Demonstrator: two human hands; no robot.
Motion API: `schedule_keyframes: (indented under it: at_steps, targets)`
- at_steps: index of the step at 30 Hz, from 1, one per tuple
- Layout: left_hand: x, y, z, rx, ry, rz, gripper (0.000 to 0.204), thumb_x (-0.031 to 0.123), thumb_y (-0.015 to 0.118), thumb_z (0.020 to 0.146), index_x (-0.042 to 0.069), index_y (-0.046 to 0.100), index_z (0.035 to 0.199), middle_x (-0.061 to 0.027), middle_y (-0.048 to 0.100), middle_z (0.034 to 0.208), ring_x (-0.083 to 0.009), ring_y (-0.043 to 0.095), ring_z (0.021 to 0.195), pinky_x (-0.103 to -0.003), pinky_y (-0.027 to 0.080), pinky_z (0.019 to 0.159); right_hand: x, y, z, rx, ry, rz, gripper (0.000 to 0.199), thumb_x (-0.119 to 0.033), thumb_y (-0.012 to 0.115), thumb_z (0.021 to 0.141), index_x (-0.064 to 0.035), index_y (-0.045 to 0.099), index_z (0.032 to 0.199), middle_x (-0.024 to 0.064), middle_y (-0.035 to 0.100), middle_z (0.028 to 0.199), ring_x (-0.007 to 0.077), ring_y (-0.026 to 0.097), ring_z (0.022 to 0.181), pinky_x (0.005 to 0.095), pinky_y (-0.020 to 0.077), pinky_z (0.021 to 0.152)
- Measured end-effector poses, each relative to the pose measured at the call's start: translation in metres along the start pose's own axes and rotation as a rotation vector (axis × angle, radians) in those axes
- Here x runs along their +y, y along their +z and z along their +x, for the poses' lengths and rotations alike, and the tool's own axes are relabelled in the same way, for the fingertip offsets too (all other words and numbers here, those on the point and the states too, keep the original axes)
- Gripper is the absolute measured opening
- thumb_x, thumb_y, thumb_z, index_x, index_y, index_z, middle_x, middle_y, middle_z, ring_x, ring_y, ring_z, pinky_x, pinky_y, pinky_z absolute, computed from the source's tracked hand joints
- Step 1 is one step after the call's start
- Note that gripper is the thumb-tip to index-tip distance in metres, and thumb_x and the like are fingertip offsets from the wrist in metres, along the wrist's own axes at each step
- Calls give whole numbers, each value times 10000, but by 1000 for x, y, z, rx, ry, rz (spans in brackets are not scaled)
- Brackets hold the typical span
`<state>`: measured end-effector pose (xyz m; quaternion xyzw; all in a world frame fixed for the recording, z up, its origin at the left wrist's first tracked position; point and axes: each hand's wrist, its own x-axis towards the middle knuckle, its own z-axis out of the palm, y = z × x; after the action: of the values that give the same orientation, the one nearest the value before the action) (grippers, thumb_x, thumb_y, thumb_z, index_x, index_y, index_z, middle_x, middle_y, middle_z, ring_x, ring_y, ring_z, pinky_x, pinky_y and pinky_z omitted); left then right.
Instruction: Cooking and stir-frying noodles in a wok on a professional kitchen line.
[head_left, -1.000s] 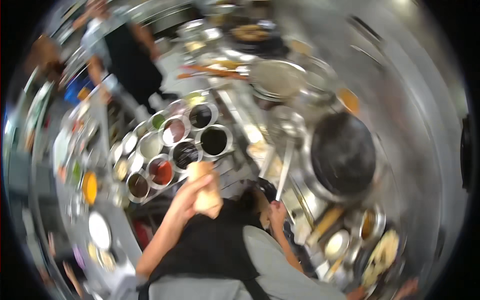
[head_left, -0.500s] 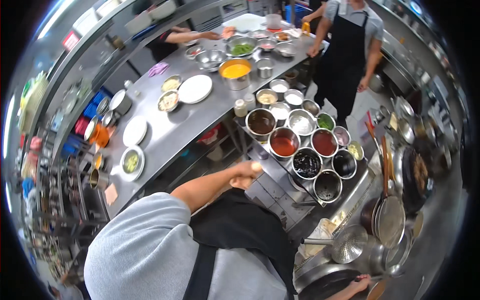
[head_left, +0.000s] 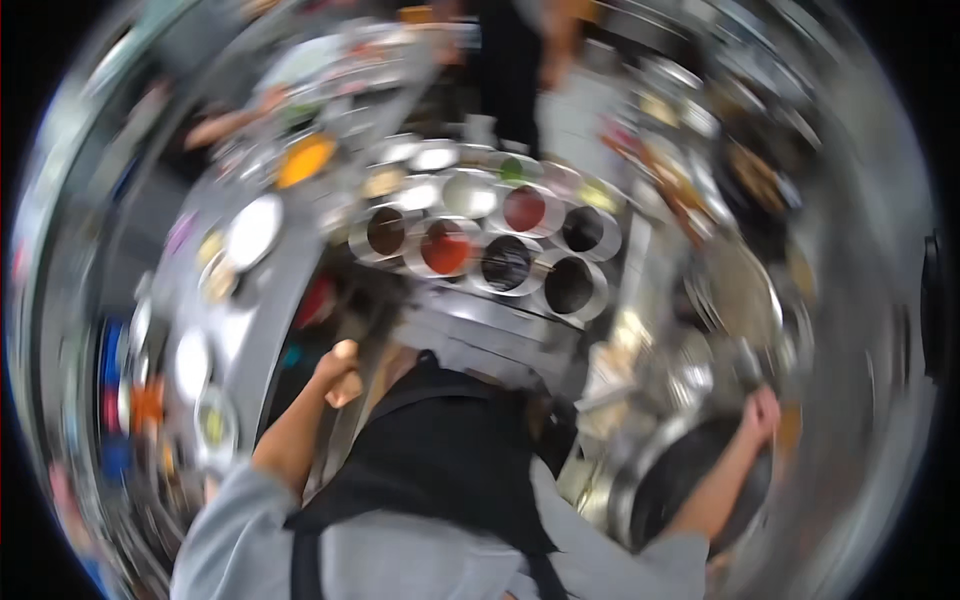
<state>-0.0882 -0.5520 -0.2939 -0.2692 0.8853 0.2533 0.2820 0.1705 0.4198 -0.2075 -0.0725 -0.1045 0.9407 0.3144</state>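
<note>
The whole view is being smeared by motion blur, so only coarse shapes are being made out. The left hand is being held up in front of the chest, its fingers curled into a loose fist; whether anything is being pinched inside it cannot be told through the blur. It is being kept just below and to the left of a cluster of round steel containers, which are being carried on a steel stand beside a long steel table. The containers are being seen filled with dark, red and brown contents, with one green spot at the far side.

The right hand is being stretched out to the right, its fingers being wrapped around what is probably the handle of a dark wok; the handle itself is too blurred to be picked out. The wok is being held low at the right, well apart from the containers.

On the table, several white plates and small bowls are being shown in a row, with an orange-filled bowl farther along. A black apron over a grey shirt is being seen at the bottom. Another person in dark clothing is being glimpsed at the top, beyond the containers.
</note>
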Motion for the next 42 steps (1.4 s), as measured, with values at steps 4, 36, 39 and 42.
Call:
schedule_keyframes:
  at_steps: [4,36,39,42]
  targets:
    - [137,21,-24,-320,560,-48,442,267,766,687,-14,604,987,-112,675,865,-222,660,776,-352,520,731,79,83,-52,32,15,331,218,89,433,759,-95,417,642,-26,401,546,80,370,388,206,330,351]
    - [387,318,-423,-1065,2146,628,333,124,691,720,100,482,977,-161,604,907,-404,592,882,-492,452,712,346,61,-469,785,-252,-311,405,-425,409,983,-79,566,1124,169,675,1001,277,668,833,462,539,687]
    - [384,321,-429,-1090,2144,613,347,136,706,701,96,489,968,-161,616,904,-404,594,893,-481,458,714,430,-98,-507,957,322,-1078,510,-347,568,891,-27,528,1286,183,668,1121,298,659,1011,423,540,803]
    - [390,325,-416,-1069,2122,628,366,142,713,694,97,497,987,-168,623,903,-407,596,891,-470,466,721,434,-104,-482,967,936,-1812,500,-281,560,843,-44,544,1282,200,640,1174,326,617,1105,433,495,919]
